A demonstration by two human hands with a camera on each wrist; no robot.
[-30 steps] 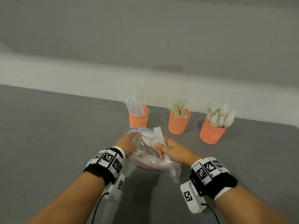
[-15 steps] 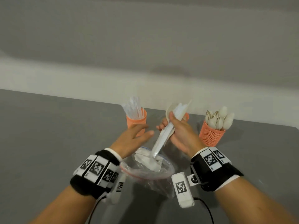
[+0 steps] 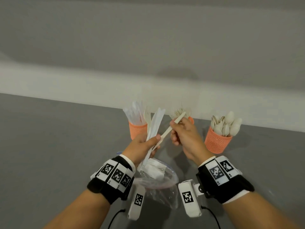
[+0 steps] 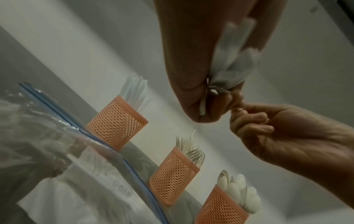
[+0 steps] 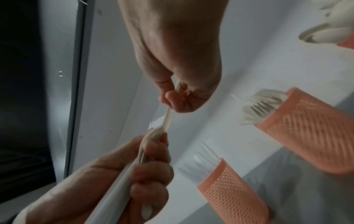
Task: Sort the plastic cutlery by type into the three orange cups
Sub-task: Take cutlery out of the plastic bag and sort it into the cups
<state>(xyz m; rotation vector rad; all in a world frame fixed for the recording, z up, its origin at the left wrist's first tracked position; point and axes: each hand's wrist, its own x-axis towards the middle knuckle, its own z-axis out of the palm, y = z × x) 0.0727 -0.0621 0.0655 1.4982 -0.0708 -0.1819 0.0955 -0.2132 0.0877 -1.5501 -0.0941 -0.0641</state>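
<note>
My left hand (image 3: 152, 143) grips a bundle of white and beige cutlery (image 3: 155, 124) upright above the bag; its tips reach up in front of the knife cup (image 3: 137, 132). My right hand (image 3: 175, 129) pinches one beige utensil (image 3: 173, 125) that slants down to the left; its lower end lies against the bundle at my left thumb. The right wrist view shows this utensil (image 5: 167, 119) running between both hands. The fork cup (image 3: 191, 120) is mostly hidden behind my right hand. The spoon cup (image 3: 217, 141) stands to the right.
A clear zip bag (image 3: 158, 179) with white packets inside lies on the grey table (image 3: 57, 154) just below my hands. The three cups stand in a row near the table's far edge, by a pale wall (image 3: 148, 63).
The bundle has passed from my right hand to my left, which was open above the bag. My right hand now pinches a single beige utensil. Both hands have risen above the bag.
</note>
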